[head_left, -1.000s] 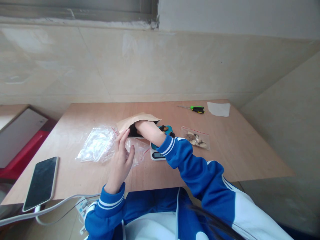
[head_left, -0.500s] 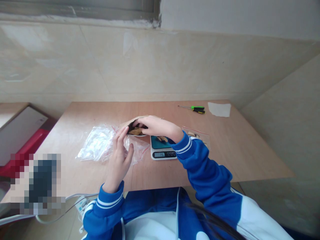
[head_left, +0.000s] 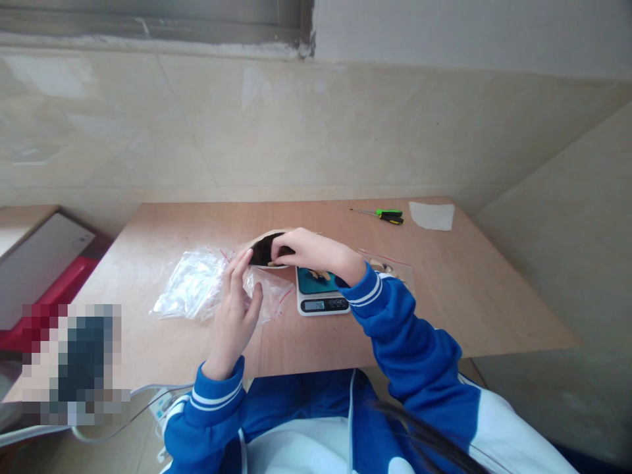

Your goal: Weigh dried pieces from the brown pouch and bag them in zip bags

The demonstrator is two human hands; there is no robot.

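Observation:
A brown bag (head_left: 260,252) with a dark inside lies on the table, its mouth turned toward me. At that mouth my right hand (head_left: 309,250) is closed in a pinch, with a small tan dried slice just showing at the fingertips. My left hand (head_left: 237,309) rests its outstretched fingertips on the bag's left rim, thumb apart. Beneath my right forearm stands a white kitchen scale (head_left: 324,305) with a blue-green top and a lit display. Several tan dried slices (head_left: 320,274) lie on it, partly covered by the wrist.
Clear zip bags (head_left: 190,286) are stacked left of my left hand, and another clear bag (head_left: 269,289) lies under the brown bag's front. A zip bag with slices (head_left: 390,268) lies right of the scale. Farther back are two screwdrivers (head_left: 390,216) and a white paper piece (head_left: 432,216).
My right fingers have drawn back to the bag's mouth and curled into a pinch. The tan slices seen in the mouth before have gone from view, leaving a dark opening. The left hand stays put.

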